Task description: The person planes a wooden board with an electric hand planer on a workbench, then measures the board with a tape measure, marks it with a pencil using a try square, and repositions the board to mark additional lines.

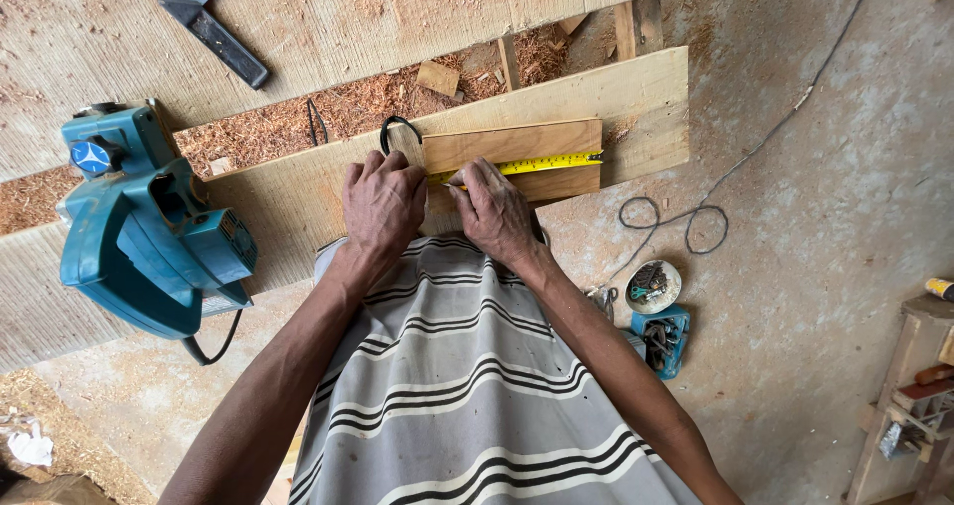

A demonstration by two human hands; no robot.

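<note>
A blue electric hand planer [149, 232] sat at the left end of a long pale plank [298, 202], its black cord looping off the near edge. Above it, on a wider sawn board [328, 18], lay a dark metal try square [214, 28], with reddish wood shavings [338, 107] packed in the gap between the two boards.

At centre, the person's left hand [383, 207] lay palm down, fingers close together and curled, pressing on the plank at the left end of a short brown board [522, 157], which rested flat on the plank. Whether anything sat under that hand could not be told.

Just beside it, the right hand [497, 212] pinched the near end of a yellow tape measure blade [542, 164], which ran rightward along the brown board to its far end.

Below the hands hung a grey garment with black and white stripes [467, 396].

To the right, on the dusty concrete floor, a thin cable [676, 222] lay coiled, near a round dish of small hardware [653, 286] and a blue box of bits [661, 338]. Wooden shelving [909, 396] stood at the far right edge.
</note>
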